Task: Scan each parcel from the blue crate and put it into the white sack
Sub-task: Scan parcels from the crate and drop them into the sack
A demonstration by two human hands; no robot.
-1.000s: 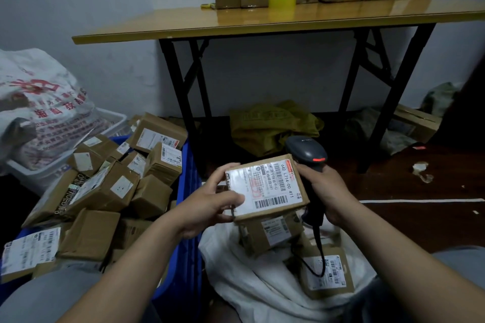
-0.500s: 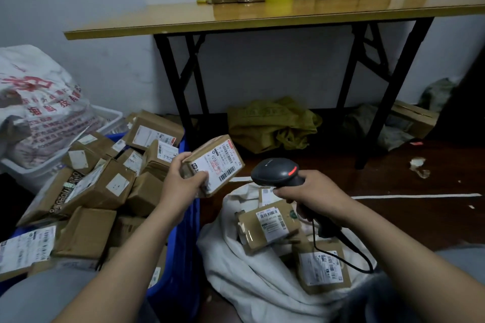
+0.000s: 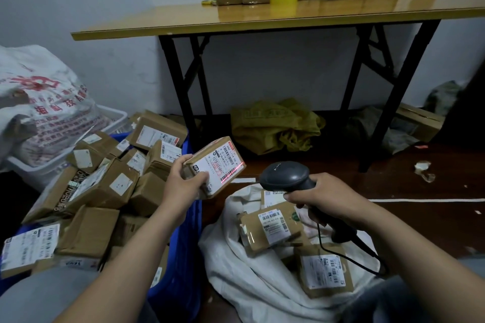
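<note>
With my left hand (image 3: 183, 181) I am gripping the small brown cardboard parcel (image 3: 220, 162) by its end, over the blue plastic crate (image 3: 189, 244) rim; it seems light and stiff. My right hand (image 3: 322, 196) is holding the dark grey scanner (image 3: 286, 176).

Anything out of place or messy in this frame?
Mostly floor clutter. Crumpled scraps lie loose on the floor at right, and a yellow sack is wadded under the table. Parcels in the blue crate are heaped askew above its rim. The held parcel looks intact.
</note>
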